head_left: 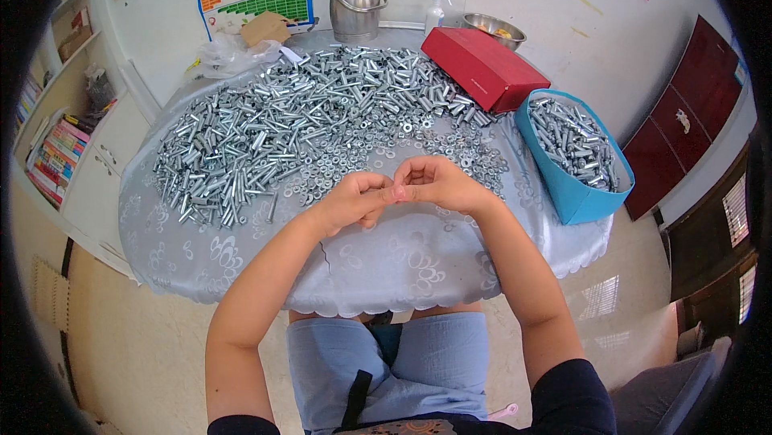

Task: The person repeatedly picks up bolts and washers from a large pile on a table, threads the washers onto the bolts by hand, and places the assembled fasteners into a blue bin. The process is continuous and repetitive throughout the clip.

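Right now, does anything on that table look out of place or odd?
Two things. A thin, dark, wavy line below the left hand breaks the pale tablecloth's floral pattern; thread or tear, I can't tell. The red box sits askew beside the blue bin, with loose metal parts crowding its edge.

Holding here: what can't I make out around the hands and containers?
- Head view: anything between left hand and right hand; the fingers cover it.
- Head view: lower contents of the blue bin; metal pieces on top hide them.
- Head view: inside the red box; its top hides it.
- Head view: yellow contents of the steel bowl; too small.
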{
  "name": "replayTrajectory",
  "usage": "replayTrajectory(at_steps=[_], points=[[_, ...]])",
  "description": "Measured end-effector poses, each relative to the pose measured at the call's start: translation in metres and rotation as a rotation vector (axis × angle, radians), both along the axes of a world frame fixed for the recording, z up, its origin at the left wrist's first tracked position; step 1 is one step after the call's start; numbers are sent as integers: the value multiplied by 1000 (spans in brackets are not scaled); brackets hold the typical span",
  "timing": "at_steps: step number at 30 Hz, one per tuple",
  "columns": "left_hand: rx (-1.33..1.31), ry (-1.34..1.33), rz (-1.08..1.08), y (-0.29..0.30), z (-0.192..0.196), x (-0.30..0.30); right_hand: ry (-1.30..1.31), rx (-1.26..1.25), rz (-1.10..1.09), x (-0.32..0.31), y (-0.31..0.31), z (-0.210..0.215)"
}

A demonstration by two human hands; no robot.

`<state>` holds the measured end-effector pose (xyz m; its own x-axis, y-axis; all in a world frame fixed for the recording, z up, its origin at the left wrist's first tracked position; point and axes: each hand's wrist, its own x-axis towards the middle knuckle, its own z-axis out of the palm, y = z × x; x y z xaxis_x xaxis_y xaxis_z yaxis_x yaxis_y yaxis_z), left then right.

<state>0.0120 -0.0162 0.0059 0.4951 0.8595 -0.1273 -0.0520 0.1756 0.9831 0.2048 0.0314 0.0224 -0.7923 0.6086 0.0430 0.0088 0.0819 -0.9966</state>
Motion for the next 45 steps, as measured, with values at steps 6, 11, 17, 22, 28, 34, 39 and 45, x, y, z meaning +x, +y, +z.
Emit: replayTrajectory(at_steps=[6, 11, 17, 22, 28, 34, 39, 45], points=[[-11, 28, 52, 1, 1, 0, 41, 18, -51, -1, 4, -4], [-67, -65, 95, 2, 5, 0, 106, 63, -154, -2, 1, -1], [-120, -176, 107, 9, -1, -6, 126, 228, -208, -6, 2, -9], [-118, -189, 126, 7, 6, -5, 84, 449, -273, -9, -4, -6], [-111, -141, 158, 10, 1, -5, 27, 656, -313, -10, -3, -8], [-146, -107, 320, 10, -2, 1, -54, 728, -323, -10, -5, -5], [55, 21, 422, 11, -13, 6, -77, 770, -318, -8, -8, -2], [342, 54, 474, 13, -18, 6, -97, 748, -313, -9, -9, -6]])
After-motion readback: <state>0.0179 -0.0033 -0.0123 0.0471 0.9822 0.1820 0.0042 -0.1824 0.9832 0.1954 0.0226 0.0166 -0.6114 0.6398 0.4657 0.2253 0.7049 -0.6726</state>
